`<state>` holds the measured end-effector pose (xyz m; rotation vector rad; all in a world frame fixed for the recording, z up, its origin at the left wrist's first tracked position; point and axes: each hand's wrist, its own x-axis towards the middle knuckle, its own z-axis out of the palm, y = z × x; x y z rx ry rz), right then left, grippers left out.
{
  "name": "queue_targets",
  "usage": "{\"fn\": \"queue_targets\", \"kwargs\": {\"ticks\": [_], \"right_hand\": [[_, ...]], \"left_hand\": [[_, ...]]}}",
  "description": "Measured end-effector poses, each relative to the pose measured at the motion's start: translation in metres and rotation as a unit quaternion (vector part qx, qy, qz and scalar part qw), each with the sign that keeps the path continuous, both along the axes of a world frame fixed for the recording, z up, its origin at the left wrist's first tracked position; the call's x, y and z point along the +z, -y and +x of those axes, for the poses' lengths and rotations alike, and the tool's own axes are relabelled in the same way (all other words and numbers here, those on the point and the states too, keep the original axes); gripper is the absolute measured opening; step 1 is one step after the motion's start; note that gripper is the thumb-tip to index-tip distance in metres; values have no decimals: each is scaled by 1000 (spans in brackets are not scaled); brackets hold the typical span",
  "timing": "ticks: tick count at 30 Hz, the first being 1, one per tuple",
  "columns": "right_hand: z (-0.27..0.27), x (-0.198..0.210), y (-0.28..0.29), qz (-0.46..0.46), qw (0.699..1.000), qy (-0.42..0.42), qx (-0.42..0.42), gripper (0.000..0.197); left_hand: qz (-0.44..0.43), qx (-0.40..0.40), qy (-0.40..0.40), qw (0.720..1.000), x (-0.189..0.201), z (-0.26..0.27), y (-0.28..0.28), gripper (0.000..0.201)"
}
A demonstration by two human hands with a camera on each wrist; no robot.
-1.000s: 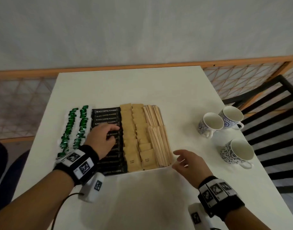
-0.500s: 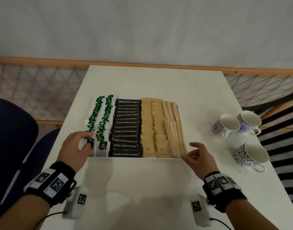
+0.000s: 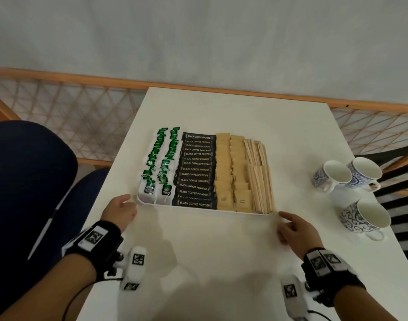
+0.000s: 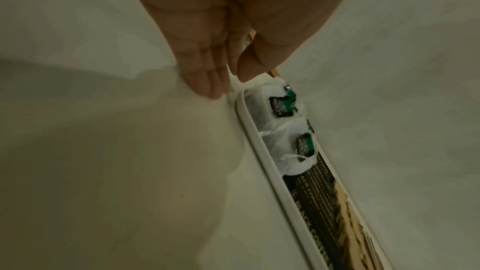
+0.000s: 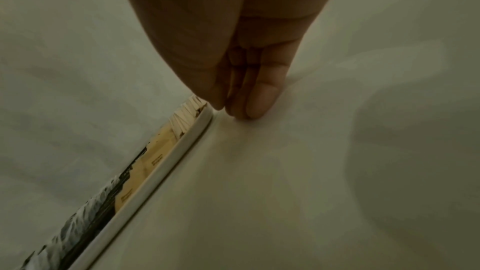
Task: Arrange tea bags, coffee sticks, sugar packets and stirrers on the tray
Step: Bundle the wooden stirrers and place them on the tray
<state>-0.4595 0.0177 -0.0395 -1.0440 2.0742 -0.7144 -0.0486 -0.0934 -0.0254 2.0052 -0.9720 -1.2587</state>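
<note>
A white tray [image 3: 221, 210] sits mid-table with four lengthwise bands. From left to right they are green-tagged tea bags [image 3: 161, 165], black coffee sticks [image 3: 196, 172], tan sugar packets [image 3: 230, 172] and wooden stirrers [image 3: 259, 181]. My left hand [image 3: 131, 202] is at the tray's near left corner. In the left wrist view its straight fingers [image 4: 207, 85] lie on the table beside the rim [image 4: 276, 192], thumb over the corner, holding nothing. My right hand [image 3: 284, 224] is by the near right corner, its fingertips [image 5: 249, 110] on the table just off the rim [image 5: 161, 171].
Three patterned mugs [image 3: 332, 174] [image 3: 365, 172] [image 3: 367, 216] stand on the white table [image 3: 221, 262] to the tray's right. A dark blue chair [image 3: 31, 170] is at the left, a black slatted chair [image 3: 402, 205] at the right. A wooden lattice rail runs behind the table.
My left hand left the coffee sticks, passed the near tea bags and came down at the tray's near left corner. The right hand stayed by the near right corner.
</note>
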Motion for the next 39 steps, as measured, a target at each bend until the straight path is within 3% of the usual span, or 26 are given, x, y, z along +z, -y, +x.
{"fn": "queue_targets", "kwargs": {"ticks": [4,8,24,39], "right_hand": [[10,0,11,-9,999,41,-34,39],[19,-4,19,-22,995,69,-68,45],[23,-14,49,-42,979,132,-149,46],[-14,-11,188,-26,988,79,-132,35]], "left_hand": [[10,43,-120,992,0,-14,1,30],[20,96,-189,977,2,-23,5,36],[45,115,-187,975,0,-28,42,34],[63,79,-165,981,-4,-63,178,39]]}}
